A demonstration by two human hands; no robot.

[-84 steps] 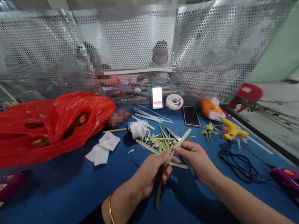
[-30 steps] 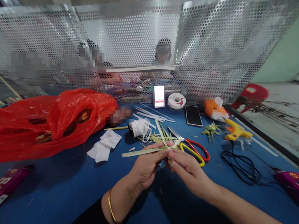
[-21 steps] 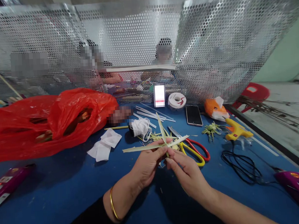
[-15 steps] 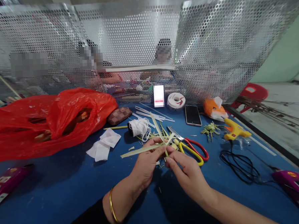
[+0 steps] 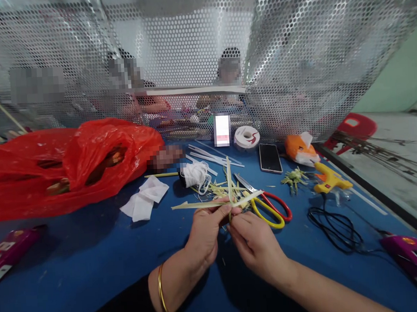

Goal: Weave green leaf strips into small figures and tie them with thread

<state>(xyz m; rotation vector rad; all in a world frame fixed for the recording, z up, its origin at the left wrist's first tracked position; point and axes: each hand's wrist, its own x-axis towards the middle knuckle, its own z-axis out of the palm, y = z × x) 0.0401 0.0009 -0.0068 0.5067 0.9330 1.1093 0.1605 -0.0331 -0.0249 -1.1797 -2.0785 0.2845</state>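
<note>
My left hand (image 5: pixel 206 228) pinches pale-green leaf strips (image 5: pixel 230 185); my right hand (image 5: pixel 255 242), closed below, apparently on one, should tug gently.

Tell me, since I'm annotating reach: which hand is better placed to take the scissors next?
Likely the right hand: the scissors lie nearer it than the left hand. Both hands hold pale-green strips.

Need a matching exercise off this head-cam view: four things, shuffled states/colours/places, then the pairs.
1 scissors
2 glue gun
3 black phone
4 crossing green strips

A lying flat, screen dark
B held by left hand and right hand
C mostly yellow
D one red handle, one yellow

Pairs: 1-D, 2-C, 3-A, 4-B
</note>
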